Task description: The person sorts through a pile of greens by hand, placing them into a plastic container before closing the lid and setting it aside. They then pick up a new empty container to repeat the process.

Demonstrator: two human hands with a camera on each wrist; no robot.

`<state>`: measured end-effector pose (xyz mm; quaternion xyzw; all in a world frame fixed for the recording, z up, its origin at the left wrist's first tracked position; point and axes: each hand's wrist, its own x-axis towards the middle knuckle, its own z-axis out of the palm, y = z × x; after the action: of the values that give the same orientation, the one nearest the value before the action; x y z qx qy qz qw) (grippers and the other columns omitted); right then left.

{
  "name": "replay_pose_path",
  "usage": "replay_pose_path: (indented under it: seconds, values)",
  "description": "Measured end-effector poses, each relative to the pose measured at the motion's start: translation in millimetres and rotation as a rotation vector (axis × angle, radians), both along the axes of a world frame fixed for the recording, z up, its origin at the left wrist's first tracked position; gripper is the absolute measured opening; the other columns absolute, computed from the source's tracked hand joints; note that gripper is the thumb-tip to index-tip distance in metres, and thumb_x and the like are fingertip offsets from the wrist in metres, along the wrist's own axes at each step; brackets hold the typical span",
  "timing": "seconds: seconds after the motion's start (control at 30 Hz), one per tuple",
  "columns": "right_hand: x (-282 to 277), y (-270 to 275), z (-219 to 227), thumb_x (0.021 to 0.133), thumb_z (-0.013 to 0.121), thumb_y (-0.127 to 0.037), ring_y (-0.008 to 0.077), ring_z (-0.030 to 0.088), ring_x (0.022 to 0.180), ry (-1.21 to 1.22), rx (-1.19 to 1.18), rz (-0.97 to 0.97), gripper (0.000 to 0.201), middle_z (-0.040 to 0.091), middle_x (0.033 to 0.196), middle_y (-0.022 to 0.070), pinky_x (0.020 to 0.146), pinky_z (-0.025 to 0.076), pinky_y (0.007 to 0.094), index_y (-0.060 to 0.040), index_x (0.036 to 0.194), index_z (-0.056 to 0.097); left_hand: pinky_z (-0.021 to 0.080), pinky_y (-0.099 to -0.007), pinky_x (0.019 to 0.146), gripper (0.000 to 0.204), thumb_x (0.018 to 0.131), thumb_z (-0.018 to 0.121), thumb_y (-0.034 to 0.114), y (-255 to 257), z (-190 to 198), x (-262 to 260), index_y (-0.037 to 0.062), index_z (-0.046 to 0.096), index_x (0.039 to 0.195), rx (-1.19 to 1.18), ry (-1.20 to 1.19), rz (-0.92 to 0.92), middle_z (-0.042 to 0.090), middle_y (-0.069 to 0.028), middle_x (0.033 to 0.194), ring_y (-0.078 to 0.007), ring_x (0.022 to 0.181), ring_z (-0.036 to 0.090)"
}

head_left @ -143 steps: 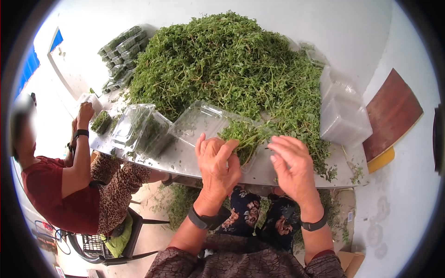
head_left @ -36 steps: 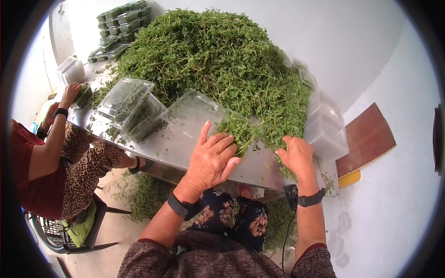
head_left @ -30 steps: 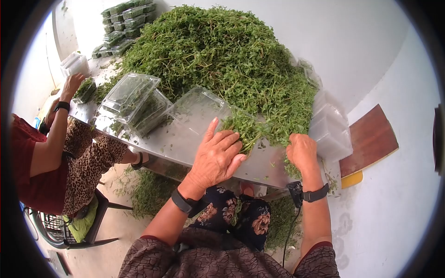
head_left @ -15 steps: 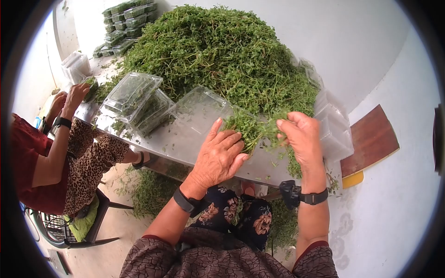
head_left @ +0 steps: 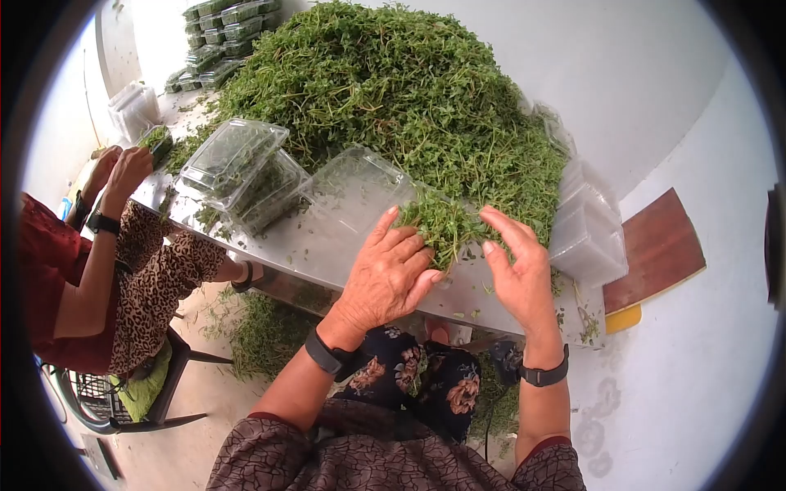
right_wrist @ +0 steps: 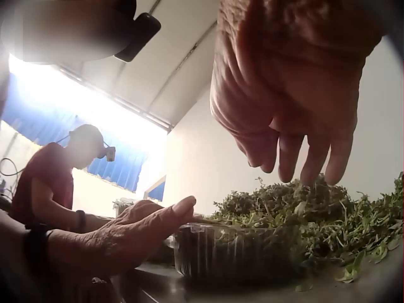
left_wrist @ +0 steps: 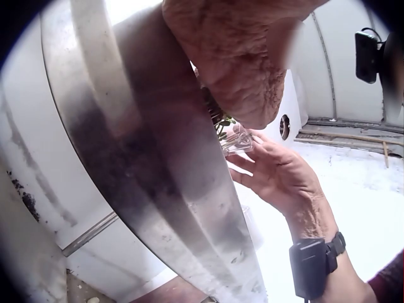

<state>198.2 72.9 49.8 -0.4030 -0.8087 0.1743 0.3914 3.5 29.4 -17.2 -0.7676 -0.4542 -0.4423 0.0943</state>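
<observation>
A clear plastic box (right_wrist: 233, 249) stands on the metal table, filled with leafy green sprigs (head_left: 442, 221). Its transparent lid (head_left: 348, 184) lies folded out to the left. My left hand (head_left: 389, 274) rests at the box's left side, fingers loosely extended over the edge of the sprigs, thumb reaching along the near side. On the opposite side my right hand (head_left: 524, 278) has its fingers spread and straight, with nothing gripped. From the right wrist, those fingers point down close over the greens. The left wrist view shows the right hand (left_wrist: 278, 170) beside a corner of the box.
A big heap of greens (head_left: 368, 90) covers the table's back. Filled clear boxes (head_left: 237, 168) stand to the left, stacked empty ones (head_left: 585, 221) to the right. Packed boxes (head_left: 225, 37) are piled at the back left, and another person (head_left: 90, 278) sits working at the left.
My right hand reached into the heap's edge, lifted a small bunch of sprigs and brought it left to the box; its fingers have since spread. My left hand stays at the box.
</observation>
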Motion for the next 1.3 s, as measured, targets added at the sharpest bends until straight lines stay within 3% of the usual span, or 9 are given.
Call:
replay_pose_path:
  seconds: [0.03,0.07,0.2,0.53,0.73,0.8,1.03,1.13,1.3]
  values:
    - [0,0,-1,0.084,0.061,-0.001,0.0292,0.060,0.109,-0.105,0.232,0.080,0.038,0.066,0.116,0.0131,0.091,0.049,0.0384,-0.0041,0.121,0.061,0.026,-0.0509,0.115,0.022,0.083,0.065,0.024,0,0,0,0.0034,0.068,0.091,-0.001,0.001,0.000,0.064,-0.0109,0.098,-0.0274,0.106,0.058]
    - [-3,-3,-2,0.080,0.061,0.001,0.0346,0.052,0.119,-0.102,0.174,0.120,0.041,0.064,0.120,0.0104,0.098,0.043,0.0434,-0.0043,0.121,0.061,0.026,-0.0509,0.115,0.023,0.083,0.065,0.024,0,0,0,0.0033,0.068,0.092,-0.011,0.010,0.002,0.064,-0.0109,0.099,-0.0276,0.106,0.058]
    - [-6,-3,-8,0.081,0.061,0.000,0.0329,0.052,0.118,-0.302,0.263,0.149,0.040,0.065,0.118,0.0108,0.104,0.037,0.0451,-0.0048,0.121,0.060,0.027,-0.0509,0.115,0.024,0.083,0.066,0.025,1,0,-1,0.0032,0.068,0.092,-0.011,0.022,-0.005,0.064,-0.0111,0.099,-0.0278,0.106,0.058]
    - [-10,8,-9,0.082,0.064,-0.007,0.0320,0.055,0.111,-0.437,0.369,0.191,0.018,0.069,0.098,0.0101,0.103,0.035,0.0491,-0.0037,0.099,0.067,0.030,-0.0503,0.113,0.025,0.083,0.066,0.025,1,-1,-1,0.0023,0.068,0.092,0.002,-0.006,-0.014,0.064,-0.0117,0.100,-0.0279,0.105,0.058]
    - [-21,15,-15,0.083,0.063,-0.010,0.0328,0.058,0.103,-0.462,0.341,0.123,0.010,0.069,0.085,0.0112,0.101,0.036,0.0475,-0.0034,0.087,0.068,0.032,-0.0508,0.111,0.036,0.082,0.065,0.025,0,-1,-1,0.0044,0.065,0.112,-0.013,-0.074,-0.034,0.064,-0.0111,0.104,-0.0276,0.108,0.058]
    - [-20,15,-15,0.083,0.062,-0.010,0.0333,0.058,0.102,-0.493,0.319,0.122,0.011,0.069,0.085,0.0122,0.100,0.037,0.0466,-0.0027,0.089,0.068,0.034,-0.0507,0.107,0.042,0.084,0.064,0.030,-1,-1,-2,0.0070,0.062,0.119,-0.015,0.001,-0.038,0.063,-0.0108,0.109,-0.0276,0.109,0.057]
    - [-4,9,-10,0.083,0.063,-0.007,0.0327,0.057,0.112,-0.315,0.211,0.206,0.019,0.070,0.104,0.0119,0.100,0.039,0.0440,-0.0021,0.100,0.070,0.034,-0.0502,0.105,0.041,0.085,0.063,0.033,-4,2,-4,0.0068,0.062,0.117,-0.013,0.087,-0.050,0.058,-0.0123,0.116,-0.0287,0.111,0.054]
    - [3,5,-2,0.084,0.064,-0.007,0.0317,0.055,0.117,-0.278,0.151,0.141,0.022,0.067,0.117,0.0117,0.102,0.039,0.0423,-0.0028,0.105,0.070,0.033,-0.0509,0.105,0.040,0.087,0.059,0.038,-3,0,-4,0.0084,0.066,0.112,-0.046,0.070,-0.050,0.055,-0.0125,0.126,-0.0296,0.113,0.054]
    - [10,9,-12,0.084,0.064,-0.007,0.0319,0.056,0.116,-0.211,0.139,0.045,0.029,0.065,0.119,0.0143,0.101,0.040,0.0416,-0.0018,0.113,0.066,0.032,-0.0503,0.106,0.041,0.088,0.058,0.040,-4,2,-4,0.0043,0.067,0.106,-0.040,0.053,-0.065,0.047,-0.0134,0.139,-0.0307,0.118,0.052]
